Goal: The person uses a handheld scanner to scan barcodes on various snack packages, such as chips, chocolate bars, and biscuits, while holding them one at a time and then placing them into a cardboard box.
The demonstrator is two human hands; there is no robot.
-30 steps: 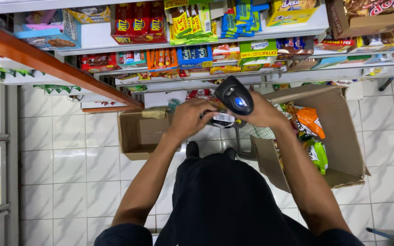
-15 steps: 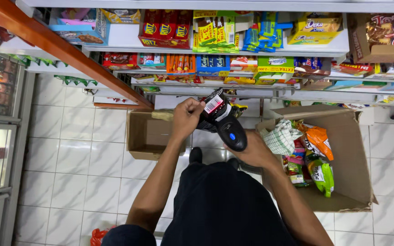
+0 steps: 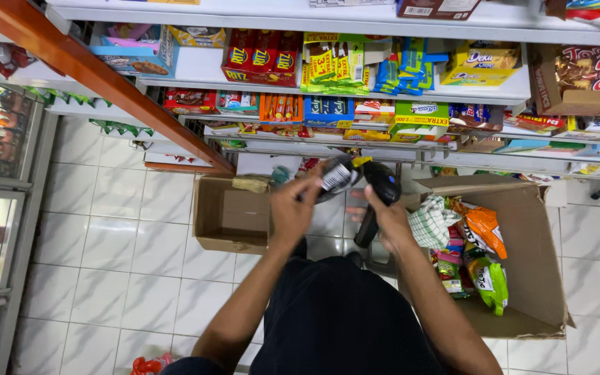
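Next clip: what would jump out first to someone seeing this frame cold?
At centre, the left hand holds a small dark packet up to the black handheld scanner gripped in the right hand. Right of the person, an open cardboard box brims with bright snack bags; a smaller, nearly empty box sits left on the white tiled floor. Shelves of colourful packets fill the top.

We have turned our left hand [image 3: 293,208] so the dark packet [image 3: 335,177] it grips now shows its white barcode label toward the black scanner [image 3: 376,198]. A second ago our right hand [image 3: 390,222] held the scanner up with its top facing us; now its head is tipped toward the packet, handle hanging down. Both hands have drifted slightly left of the snack carton [image 3: 522,264].
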